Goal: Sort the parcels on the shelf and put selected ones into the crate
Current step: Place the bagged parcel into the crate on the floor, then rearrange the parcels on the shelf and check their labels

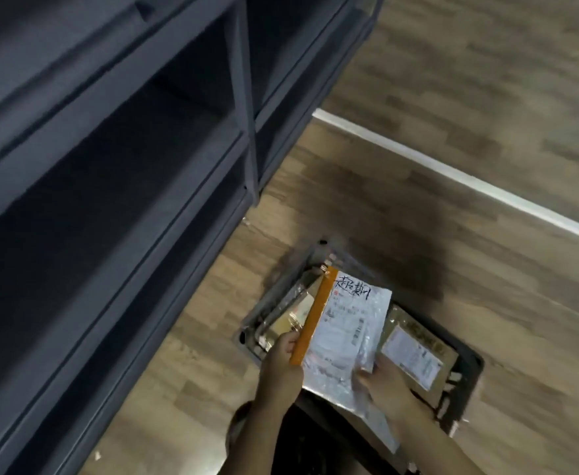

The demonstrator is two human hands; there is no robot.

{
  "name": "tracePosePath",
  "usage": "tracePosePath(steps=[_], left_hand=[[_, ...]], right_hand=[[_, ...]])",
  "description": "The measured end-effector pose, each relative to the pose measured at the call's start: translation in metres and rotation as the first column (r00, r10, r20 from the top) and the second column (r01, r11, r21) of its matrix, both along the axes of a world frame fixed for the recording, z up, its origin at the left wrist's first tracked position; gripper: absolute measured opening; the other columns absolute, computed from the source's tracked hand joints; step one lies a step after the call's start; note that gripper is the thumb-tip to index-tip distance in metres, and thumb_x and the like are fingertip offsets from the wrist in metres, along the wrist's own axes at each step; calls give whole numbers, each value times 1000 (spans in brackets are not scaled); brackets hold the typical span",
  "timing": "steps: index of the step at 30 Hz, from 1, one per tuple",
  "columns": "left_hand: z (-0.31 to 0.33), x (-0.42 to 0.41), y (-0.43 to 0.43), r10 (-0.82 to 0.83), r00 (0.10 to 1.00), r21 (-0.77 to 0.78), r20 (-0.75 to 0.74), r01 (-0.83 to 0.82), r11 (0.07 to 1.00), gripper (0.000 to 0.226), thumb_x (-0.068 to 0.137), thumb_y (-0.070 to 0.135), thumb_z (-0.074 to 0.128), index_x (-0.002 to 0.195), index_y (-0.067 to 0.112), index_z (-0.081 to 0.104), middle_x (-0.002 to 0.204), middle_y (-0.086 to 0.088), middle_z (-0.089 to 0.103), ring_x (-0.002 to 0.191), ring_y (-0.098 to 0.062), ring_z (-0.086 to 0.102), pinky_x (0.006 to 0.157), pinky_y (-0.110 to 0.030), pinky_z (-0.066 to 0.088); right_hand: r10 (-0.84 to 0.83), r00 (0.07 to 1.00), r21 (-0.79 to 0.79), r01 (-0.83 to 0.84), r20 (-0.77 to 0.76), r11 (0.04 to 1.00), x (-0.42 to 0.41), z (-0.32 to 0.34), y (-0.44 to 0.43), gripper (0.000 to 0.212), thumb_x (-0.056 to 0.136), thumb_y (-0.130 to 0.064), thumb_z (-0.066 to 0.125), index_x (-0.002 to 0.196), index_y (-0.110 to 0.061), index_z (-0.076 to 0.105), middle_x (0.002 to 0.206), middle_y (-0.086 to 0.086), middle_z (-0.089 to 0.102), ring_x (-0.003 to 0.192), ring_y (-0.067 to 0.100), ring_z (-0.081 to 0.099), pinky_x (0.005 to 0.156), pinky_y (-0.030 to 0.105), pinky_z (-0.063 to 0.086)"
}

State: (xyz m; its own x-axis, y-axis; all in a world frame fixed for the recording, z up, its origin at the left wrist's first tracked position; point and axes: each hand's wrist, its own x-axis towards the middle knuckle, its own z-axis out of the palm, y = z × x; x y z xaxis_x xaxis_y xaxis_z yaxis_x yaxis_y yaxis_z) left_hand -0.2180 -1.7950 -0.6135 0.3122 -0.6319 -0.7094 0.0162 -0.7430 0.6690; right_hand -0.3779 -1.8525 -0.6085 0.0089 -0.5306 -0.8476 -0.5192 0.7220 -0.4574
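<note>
A silver bubble-mailer parcel (pixel 344 329) with an orange strip, a white label and black handwriting is held over the dark crate (pixel 468 382) on the floor. My left hand (pixel 279 363) grips its orange left edge. My right hand (pixel 385 377) holds its lower right edge. Inside the crate lie a brown cardboard parcel (pixel 418 351) with a white label at the right and other brown and grey parcels (pixel 290 313) at the left. The dark grey shelf (pixel 110 166) fills the left; its visible compartments look dark and empty.
Wood-pattern floor (pixel 401 217) surrounds the crate. A white baseboard (pixel 452 174) runs diagonally along the wood-look wall at the right. A small white scrap (pixel 97 455) lies on the floor by the shelf's bottom edge.
</note>
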Motion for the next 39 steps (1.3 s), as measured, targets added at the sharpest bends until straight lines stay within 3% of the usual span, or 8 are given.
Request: tracePosePath(steps=[4,7,13,19,22,28,32,39], left_hand=[[-55,7,1,-46,998,25,46,44,999,49,86,-10,45,116,26,59,103,10,61,108,-11,58,84,-18,42],[-84,16,-11,-127,988,48,85,123,991,58,83,-17,36,112,29,56,101,13,57,102,-9,52,82,-20,39],[-111,25,-44,-398,862,148,314,370,917,62,92,-6,41,143,29,41,130,-4,59,118,-20,55,79,-16,34],[-176,26,-37,-568,713,164,411,555,815,71,90,1,49,149,33,24,151,7,38,136,-18,40,108,-31,37],[-182,22,-33,-651,676,233,345,610,757,70,94,1,45,153,23,14,161,7,12,146,-18,18,115,-32,28],[-169,25,-29,-636,713,274,295,574,771,63,96,6,43,152,19,18,161,2,13,147,-18,15,115,-35,26],[-123,29,-33,-540,767,247,347,480,842,49,93,14,44,141,23,42,142,0,50,130,-21,45,109,-40,35],[14,50,-42,-585,654,284,480,515,809,28,96,21,42,120,19,57,121,-4,64,110,-23,61,85,-30,47]], right_hand=[[39,998,97,-34,-47,995,3,-68,13,6,80,-4,60,83,-8,57,67,10,60,43,11,50,46,24,38],[-21,997,188,34,-71,982,11,-97,9,20,80,5,57,97,-6,57,56,6,54,34,8,39,40,18,32],[-47,994,228,69,-98,971,21,-147,-9,43,83,12,49,124,-1,48,53,5,53,30,6,40,34,16,31],[-78,997,198,80,-17,977,30,-189,-8,50,88,10,47,131,-14,47,114,12,63,102,27,58,79,31,49],[-63,997,234,73,-53,970,34,-191,-7,57,95,7,41,148,-6,25,148,19,38,136,35,37,108,41,33],[107,990,204,-87,-93,975,43,-162,-16,41,99,-6,40,140,-1,37,139,15,46,124,28,48,99,29,39],[241,964,126,-226,-112,966,58,-131,-27,38,97,-10,40,134,-5,45,111,4,49,74,5,50,60,17,41],[638,738,-89,-666,-220,741,97,-3,-45,37,94,-8,36,128,-5,50,130,11,58,88,9,57,69,17,44]])
